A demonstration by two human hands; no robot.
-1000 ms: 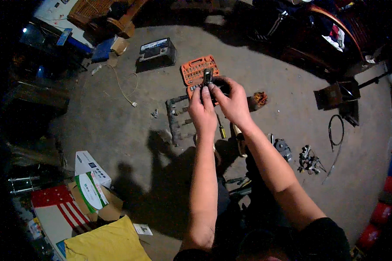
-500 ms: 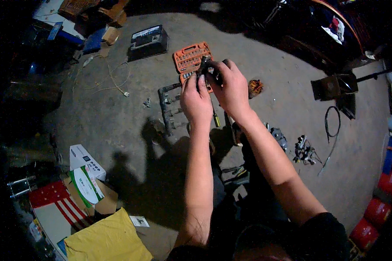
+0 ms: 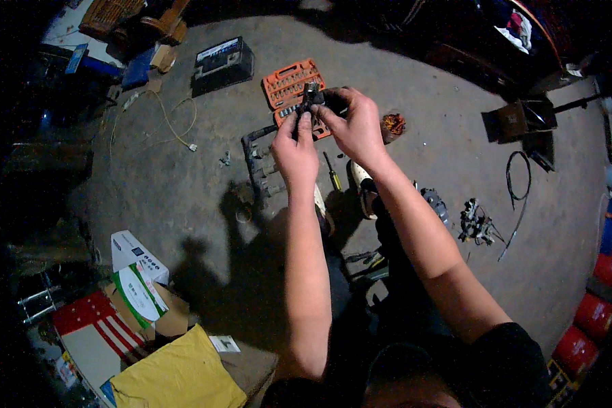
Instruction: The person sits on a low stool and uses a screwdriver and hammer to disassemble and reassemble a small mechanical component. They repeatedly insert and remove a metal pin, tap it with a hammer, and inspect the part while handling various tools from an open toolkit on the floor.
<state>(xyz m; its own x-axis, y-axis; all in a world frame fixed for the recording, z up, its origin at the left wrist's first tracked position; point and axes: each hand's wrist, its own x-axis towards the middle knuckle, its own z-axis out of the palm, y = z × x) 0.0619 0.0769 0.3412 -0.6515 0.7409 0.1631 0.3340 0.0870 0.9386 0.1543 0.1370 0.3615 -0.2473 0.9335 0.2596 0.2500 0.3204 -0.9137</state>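
Out in front of me, both hands hold a small dark part with a shiny metal end [image 3: 311, 89]; its exact kind cannot be made out. My left hand [image 3: 296, 151] pinches it from below between thumb and fingers. Against its right side close the thumb and fingers of my right hand [image 3: 358, 124]. Beyond and beneath the hands, an orange socket set case [image 3: 294, 70] lies open on the floor, partly covered by them. A dark pipe piece with several short branches [image 3: 253, 162] lies left of my left hand. Below my right hand is a yellow-handled screwdriver [image 3: 335, 179].
A black battery [image 3: 222, 68] stands at the far left, near a pale cable [image 3: 178, 139]. Right of my hands are a can of orange-brown bits [image 3: 393, 125], a tangled mechanical part [image 3: 478, 222] and a black hose [image 3: 519, 180]. Boxes and a yellow packet [image 3: 178, 372] fill the lower left.
My hands and the part have shifted slightly left, and the view has moved a little. The right fingers have changed their position around the part. More of the screwdriver shows now.
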